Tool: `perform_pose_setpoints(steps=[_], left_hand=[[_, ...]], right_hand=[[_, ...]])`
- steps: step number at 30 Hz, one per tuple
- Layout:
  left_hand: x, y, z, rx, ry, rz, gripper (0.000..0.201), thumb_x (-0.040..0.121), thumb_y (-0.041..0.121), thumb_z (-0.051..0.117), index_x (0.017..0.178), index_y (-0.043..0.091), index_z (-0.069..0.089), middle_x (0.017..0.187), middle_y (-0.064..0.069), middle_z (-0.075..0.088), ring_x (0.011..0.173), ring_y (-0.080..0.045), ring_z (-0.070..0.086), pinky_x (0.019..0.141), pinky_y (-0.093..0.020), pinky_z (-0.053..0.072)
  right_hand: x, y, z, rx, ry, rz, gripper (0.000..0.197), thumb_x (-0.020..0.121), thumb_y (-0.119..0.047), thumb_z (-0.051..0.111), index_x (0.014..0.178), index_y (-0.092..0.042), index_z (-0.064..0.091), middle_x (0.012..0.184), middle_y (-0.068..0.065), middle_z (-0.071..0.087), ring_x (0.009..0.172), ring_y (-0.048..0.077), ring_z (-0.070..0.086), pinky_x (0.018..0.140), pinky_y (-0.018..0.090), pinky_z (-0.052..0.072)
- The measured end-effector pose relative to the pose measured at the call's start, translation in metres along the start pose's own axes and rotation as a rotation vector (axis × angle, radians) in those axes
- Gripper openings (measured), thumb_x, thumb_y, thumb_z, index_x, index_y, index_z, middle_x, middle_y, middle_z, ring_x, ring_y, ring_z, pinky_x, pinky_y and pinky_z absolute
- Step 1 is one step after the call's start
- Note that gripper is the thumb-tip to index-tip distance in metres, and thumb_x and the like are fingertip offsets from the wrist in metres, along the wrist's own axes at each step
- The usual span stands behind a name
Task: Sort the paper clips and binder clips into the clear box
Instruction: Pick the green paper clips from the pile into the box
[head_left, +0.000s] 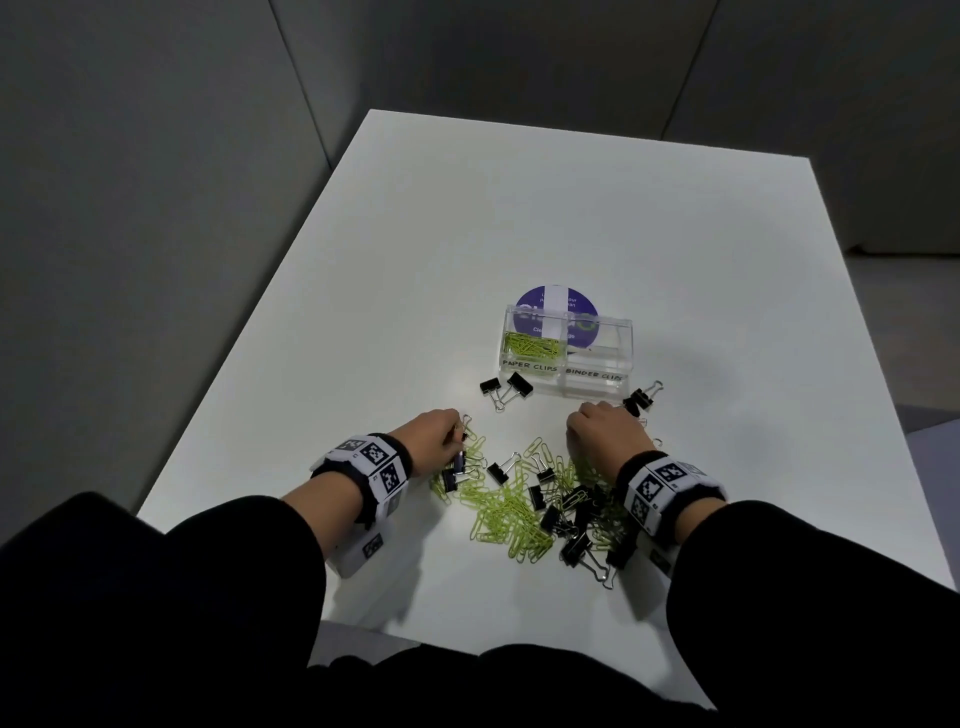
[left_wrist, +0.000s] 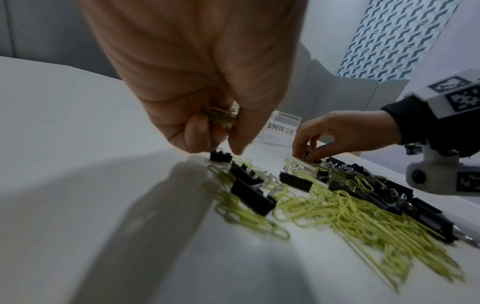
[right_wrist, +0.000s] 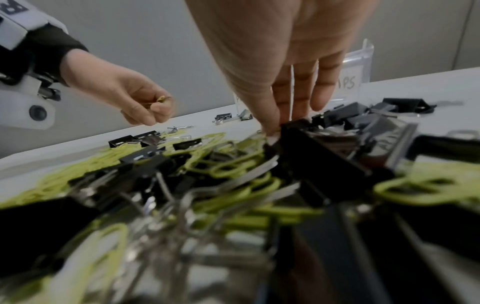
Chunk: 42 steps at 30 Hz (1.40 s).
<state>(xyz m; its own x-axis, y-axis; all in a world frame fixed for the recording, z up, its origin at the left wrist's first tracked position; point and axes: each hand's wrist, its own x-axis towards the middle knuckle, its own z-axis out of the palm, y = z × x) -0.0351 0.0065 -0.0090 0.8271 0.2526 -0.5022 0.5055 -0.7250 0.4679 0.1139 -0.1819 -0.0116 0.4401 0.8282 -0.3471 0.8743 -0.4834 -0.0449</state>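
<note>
Two grips work at once: my left grip (left_wrist: 207, 115) clenches a wad of green paper clips (left_wrist: 221, 116); my right grip (right_wrist: 291, 107) pinches a black binder clip (right_wrist: 306, 131), so each feeds its labelled half of the clear box (head_left: 569, 371) just beyond both grips.

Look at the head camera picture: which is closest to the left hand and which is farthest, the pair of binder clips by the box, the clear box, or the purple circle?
From the left hand:
1. Pair of binder clips, on the table just in front of the box's paper clip side.
2. Clear box, farther back and to the right.
3. Purple circle, behind the box.
</note>
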Motion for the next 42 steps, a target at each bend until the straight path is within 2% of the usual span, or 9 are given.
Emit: perform_pose_setpoints(steps=[4, 8, 11, 14, 18, 24, 29, 32, 42], left_hand=[[-0.009, -0.001, 0.004, -0.054, -0.003, 0.005, 0.006, 0.096, 0.017, 0.046, 0.093, 0.013, 0.047, 0.098, -0.007, 0.062, 0.083, -0.016, 0.05, 0.06, -0.011, 0.033], [-0.008, 0.002, 0.007, -0.045, -0.018, -0.011, 0.025, 0.099, 0.024, 0.039, 0.103, 0.005, 0.055, 0.103, -0.012, 0.063, 0.09, -0.024, 0.056, 0.072, -0.025, 0.038], [-0.01, 0.012, 0.012, 0.038, -0.111, 0.059, 0.021, 0.09, 0.034, 0.055, 0.094, 0.014, 0.054, 0.094, -0.005, 0.059, 0.084, -0.018, 0.053, 0.073, -0.026, 0.039], [-0.016, 0.026, 0.021, 0.202, -0.22, 0.162, 0.044, 0.079, 0.042, 0.068, 0.11, 0.014, 0.054, 0.102, -0.003, 0.063, 0.084, -0.014, 0.052, 0.073, -0.025, 0.04], [-0.018, 0.03, 0.036, 0.366, -0.199, 0.244, 0.06, 0.075, 0.045, 0.071, 0.122, 0.018, 0.045, 0.107, -0.002, 0.065, 0.098, -0.021, 0.059, 0.074, -0.026, 0.04], [-0.018, 0.032, 0.039, 0.433, -0.116, 0.275, 0.042, 0.088, 0.036, 0.059, 0.121, 0.014, 0.046, 0.119, -0.006, 0.057, 0.105, -0.025, 0.057, 0.084, -0.036, 0.046], [-0.018, 0.031, 0.042, 0.449, -0.084, 0.233, 0.031, 0.091, 0.033, 0.053, 0.113, 0.012, 0.051, 0.116, -0.007, 0.059, 0.106, -0.025, 0.057, 0.086, -0.036, 0.046], [-0.017, 0.029, 0.042, 0.46, -0.08, 0.204, 0.03, 0.092, 0.032, 0.051, 0.113, 0.011, 0.051, 0.116, -0.008, 0.059, 0.106, -0.027, 0.057, 0.086, -0.037, 0.046], [-0.017, 0.029, 0.042, 0.46, -0.129, 0.145, 0.032, 0.097, 0.03, 0.044, 0.116, 0.005, 0.048, 0.12, -0.013, 0.055, 0.112, -0.029, 0.053, 0.087, -0.039, 0.044]], right_hand=[[-0.007, -0.013, 0.006, 0.076, -0.094, -0.077, 0.023, 0.089, -0.007, 0.046, 0.11, -0.005, 0.055, 0.111, 0.013, 0.058, 0.104, 0.03, 0.054, 0.085, 0.04, 0.047], [-0.013, -0.017, 0.005, 0.131, -0.132, -0.102, 0.024, 0.093, -0.017, 0.042, 0.112, -0.011, 0.057, 0.113, 0.009, 0.057, 0.106, 0.028, 0.054, 0.084, 0.038, 0.048], [-0.019, -0.011, 0.004, 0.141, -0.136, -0.119, 0.03, 0.088, -0.027, 0.051, 0.116, -0.02, 0.054, 0.119, 0.005, 0.053, 0.11, 0.026, 0.051, 0.088, 0.037, 0.048], [-0.026, -0.01, 0.005, 0.1, -0.186, -0.104, 0.041, 0.088, -0.031, 0.054, 0.128, -0.024, 0.047, 0.128, 0.005, 0.047, 0.116, 0.026, 0.046, 0.092, 0.039, 0.047], [-0.031, -0.017, 0.006, 0.086, -0.171, -0.08, 0.041, 0.092, -0.031, 0.049, 0.131, -0.019, 0.044, 0.13, 0.008, 0.045, 0.118, 0.028, 0.044, 0.094, 0.043, 0.047], [-0.035, -0.038, 0.002, 0.058, 0.023, -0.154, 0.043, 0.091, -0.038, 0.047, 0.125, -0.011, 0.049, 0.125, 0.011, 0.054, 0.113, 0.029, 0.05, 0.092, 0.039, 0.041], [-0.042, -0.071, 0.012, -0.014, -0.131, -0.204, 0.073, 0.077, -0.056, 0.06, 0.127, -0.007, 0.041, 0.125, 0.013, 0.048, 0.113, 0.031, 0.047, 0.091, 0.042, 0.043], [-0.044, -0.078, 0.02, -0.051, -0.112, -0.186, 0.074, 0.077, -0.051, 0.061, 0.13, -0.007, 0.035, 0.127, 0.012, 0.046, 0.115, 0.03, 0.046, 0.092, 0.041, 0.042], [-0.035, -0.072, 0.023, 0.024, -0.061, -0.178, 0.036, 0.088, -0.01, 0.053, 0.123, -0.008, 0.043, 0.117, 0.016, 0.051, 0.103, 0.031, 0.051, 0.078, 0.042, 0.048]])
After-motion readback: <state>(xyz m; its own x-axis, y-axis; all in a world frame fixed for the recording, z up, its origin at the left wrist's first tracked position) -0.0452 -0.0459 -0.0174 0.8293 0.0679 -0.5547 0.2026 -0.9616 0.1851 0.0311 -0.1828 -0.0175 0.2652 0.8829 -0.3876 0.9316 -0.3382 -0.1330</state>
